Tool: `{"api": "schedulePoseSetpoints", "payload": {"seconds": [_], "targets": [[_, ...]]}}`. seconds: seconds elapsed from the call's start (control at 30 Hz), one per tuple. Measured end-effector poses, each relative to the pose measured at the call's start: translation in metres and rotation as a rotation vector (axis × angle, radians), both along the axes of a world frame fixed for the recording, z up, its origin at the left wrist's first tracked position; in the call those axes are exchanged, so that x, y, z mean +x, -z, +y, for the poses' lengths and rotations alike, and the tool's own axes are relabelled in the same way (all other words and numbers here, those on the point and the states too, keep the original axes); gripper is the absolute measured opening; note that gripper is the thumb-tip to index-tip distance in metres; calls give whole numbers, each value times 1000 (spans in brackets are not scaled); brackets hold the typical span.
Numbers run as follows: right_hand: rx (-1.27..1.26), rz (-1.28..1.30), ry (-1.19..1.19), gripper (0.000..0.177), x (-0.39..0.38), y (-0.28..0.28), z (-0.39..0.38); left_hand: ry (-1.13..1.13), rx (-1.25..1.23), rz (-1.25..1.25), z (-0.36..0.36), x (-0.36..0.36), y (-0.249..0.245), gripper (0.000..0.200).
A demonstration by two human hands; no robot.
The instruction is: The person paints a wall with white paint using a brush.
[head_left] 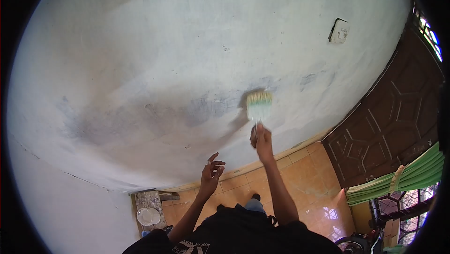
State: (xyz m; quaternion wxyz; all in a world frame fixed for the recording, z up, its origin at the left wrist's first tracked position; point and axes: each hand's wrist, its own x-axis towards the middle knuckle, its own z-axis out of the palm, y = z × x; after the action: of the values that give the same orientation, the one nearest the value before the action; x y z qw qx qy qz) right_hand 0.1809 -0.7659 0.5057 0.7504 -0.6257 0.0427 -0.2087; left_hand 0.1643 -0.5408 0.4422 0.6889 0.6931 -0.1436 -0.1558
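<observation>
A wide paintbrush [259, 108] is gripped by its handle in my right hand [262, 139], bristles pointing up. Its pale yellow bristle tips overlap the whitish wall [187, 57] beside a bluish-grey worn patch, and the brush's shadow falls just left of it. White paint coats the lower part of the brush head. My left hand [213, 173] is raised in front of the lower wall, holding nothing, its fingers loosely bent and apart, with a ring on one finger.
A white switch plate [341, 31] sits upper right on the wall. Right of it stands a dark wooden door [384, 108] with a green curtain [403, 176]. Lower left, a white container [148, 216] rests on a worn wooden bench [149, 199]. Orange tiles [300, 179] cover the floor.
</observation>
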Motion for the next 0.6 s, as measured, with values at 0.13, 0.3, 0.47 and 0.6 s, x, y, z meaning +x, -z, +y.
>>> {"api": "schedulePoseSetpoints", "payload": {"seconds": [0.13, 0.3, 0.47, 0.6], "targets": [[-31, -21, -24, 50, 27, -32, -17, -11, -14, -35, -8, 0, -9, 53], [-17, 116, -48, 50, 7, 101, -10, -90, -65, -46, -21, -3, 1, 51], [-33, -61, -45, 47, -4, 28, -26, -142, -64, -19, -30, -6, -1, 50], [125, -29, -169, 40, 22, -61, -63, -121, -73, -44, -48, -6, -9, 50]]}}
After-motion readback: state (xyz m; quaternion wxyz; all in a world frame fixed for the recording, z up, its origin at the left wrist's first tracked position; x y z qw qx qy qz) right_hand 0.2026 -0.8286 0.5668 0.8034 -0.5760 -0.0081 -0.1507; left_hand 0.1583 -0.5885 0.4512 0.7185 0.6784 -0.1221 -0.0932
